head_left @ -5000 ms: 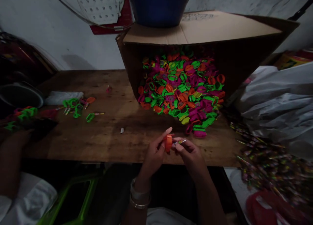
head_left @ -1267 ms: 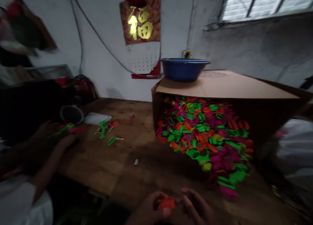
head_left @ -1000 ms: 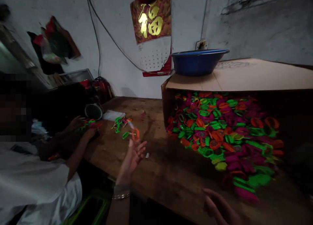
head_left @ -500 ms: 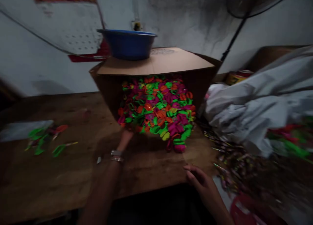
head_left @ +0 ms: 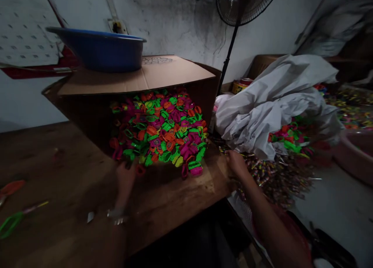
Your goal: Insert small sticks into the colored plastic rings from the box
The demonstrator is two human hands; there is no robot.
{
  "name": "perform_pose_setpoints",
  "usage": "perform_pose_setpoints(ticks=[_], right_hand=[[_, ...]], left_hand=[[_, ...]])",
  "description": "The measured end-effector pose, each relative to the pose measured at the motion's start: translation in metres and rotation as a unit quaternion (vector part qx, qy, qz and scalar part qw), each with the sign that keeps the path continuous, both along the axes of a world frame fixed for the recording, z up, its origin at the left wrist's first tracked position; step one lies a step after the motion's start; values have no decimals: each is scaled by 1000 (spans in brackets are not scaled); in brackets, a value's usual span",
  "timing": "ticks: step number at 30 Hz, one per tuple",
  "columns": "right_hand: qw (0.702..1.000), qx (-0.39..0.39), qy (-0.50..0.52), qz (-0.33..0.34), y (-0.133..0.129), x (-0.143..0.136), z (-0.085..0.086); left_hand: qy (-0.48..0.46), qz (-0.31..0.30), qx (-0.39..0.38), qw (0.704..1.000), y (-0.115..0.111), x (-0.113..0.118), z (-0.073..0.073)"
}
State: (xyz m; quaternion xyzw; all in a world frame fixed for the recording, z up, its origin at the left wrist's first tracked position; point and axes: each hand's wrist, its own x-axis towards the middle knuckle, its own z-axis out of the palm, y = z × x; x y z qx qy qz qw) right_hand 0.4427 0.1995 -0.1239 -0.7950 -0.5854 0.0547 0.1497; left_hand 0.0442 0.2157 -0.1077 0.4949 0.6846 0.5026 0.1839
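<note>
My left hand is at the lower left of the open cardboard box, against the front of a heap of small plastic pieces in green, orange, magenta and yellow, shaped like little watches. Its fingers are blurred and partly lost among the pieces, and a wristband shows behind it. My right hand reaches to the table's right edge, at a pile of thin, shiny wrapped sticks. Its fingers are curled in, and whatever lies in them is hidden.
On the box stands a blue basin. A white sheet lies crumpled at the right, with more coloured pieces by it. Behind is a standing fan. Loose pieces lie left on the wooden table. A pink tub is far right.
The view has turned to the right. My right hand has moved forward and right from the table's front edge to the wrapped sticks. My left hand stays by the box's front.
</note>
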Motion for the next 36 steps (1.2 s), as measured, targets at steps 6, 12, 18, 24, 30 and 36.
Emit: perform_pose_setpoints(ticks=[6, 12, 18, 24, 30, 36], right_hand=[[993, -49, -98, 40, 39, -17, -16], [987, -68, -94, 111, 45, -9, -11], [988, -23, -49, 142, 36, -19, 12], [983, 71, 33, 168, 22, -68, 52], [807, 108, 524, 248, -56, -145, 75], [603, -76, 784, 130, -110, -212, 48]], left_hand=[[-214, -68, -29, 974, -92, 28, -13], [-338, -84, -54, 936, -121, 53, -5], [-318, -100, -30, 942, -124, 55, 18], [-358, -112, -37, 926, -132, 53, 29], [-435, -155, -15, 887, -137, 47, 31], [-571, -73, 35, 817, -141, 42, 24]])
